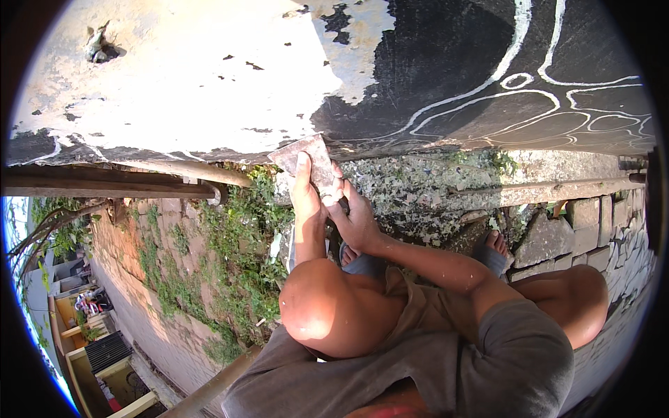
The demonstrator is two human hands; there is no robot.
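Note:
Both my hands hold a flat, worn scraper (315,155) with a broad, straight-edged blade, whitish and reddish-brown. Its far edge lies at the lower part of a painted wall (446,63). My left hand (306,195) has its thumb pressed along the top face of the blade. The fingers of my right hand (357,217) close around the near right end of it. The fingers hide whatever handle there is. Left of the blade the wall is pale and flaking; to the right it is black with white curved outlines.
A pipe (202,171) runs along the wall's foot at left, above green weeds (244,244). Debris-strewn ground (404,188) lies below the wall. Stone blocks (547,237) stand by my right foot (496,244). My bent knee (334,306) is close under my hands.

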